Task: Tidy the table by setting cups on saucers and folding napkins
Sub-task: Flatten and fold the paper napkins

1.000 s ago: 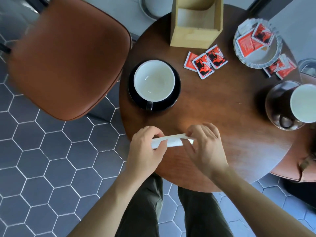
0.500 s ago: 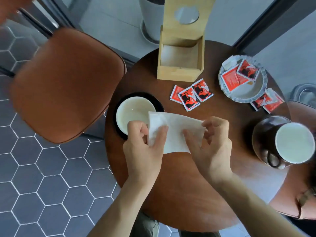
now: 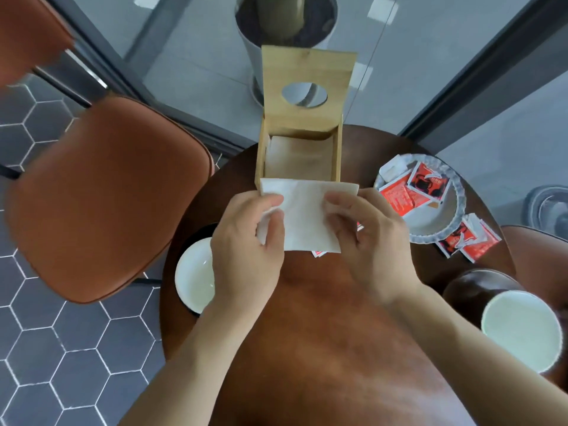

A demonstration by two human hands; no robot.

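Holding a white paper napkin (image 3: 302,218) up between them, the person's two hands (image 3: 307,241) hover above the round wooden bench (image 3: 322,348), closest to the viewer. The left hand (image 3: 249,241) pinches the napkin's left edge between thumb and fingers; the right hand (image 3: 365,238) pinches the right edge the same way. Gripping both sides keeps the thin sheet taut and flat, which suits lining up a fold or sliding it into a holder.

Under the left wrist, a white cup (image 3: 196,276) sits on a dark saucer (image 3: 196,233), so that pairing looks done. At the near right edge, a second white cup (image 3: 522,332) stands on another dark saucer (image 3: 473,287).

Just beyond the napkin's lower edge, the corner of a red sachet (image 3: 319,253) peeks out on the bench. Farther right, a scalloped glass dish (image 3: 442,222) holds red sachets, with two more sachets (image 3: 470,241) lying just beside it.

Directly behind the napkin stands an open wooden napkin holder (image 3: 302,130), its front facing the person; the napkin's top edge is level with its base, probably ready to go in. Left of the bench, a brown leather chair (image 3: 101,198) stands on grey hexagonal floor tiles (image 3: 46,348). Farthest back, a metal planter (image 3: 285,41) sits behind glass.
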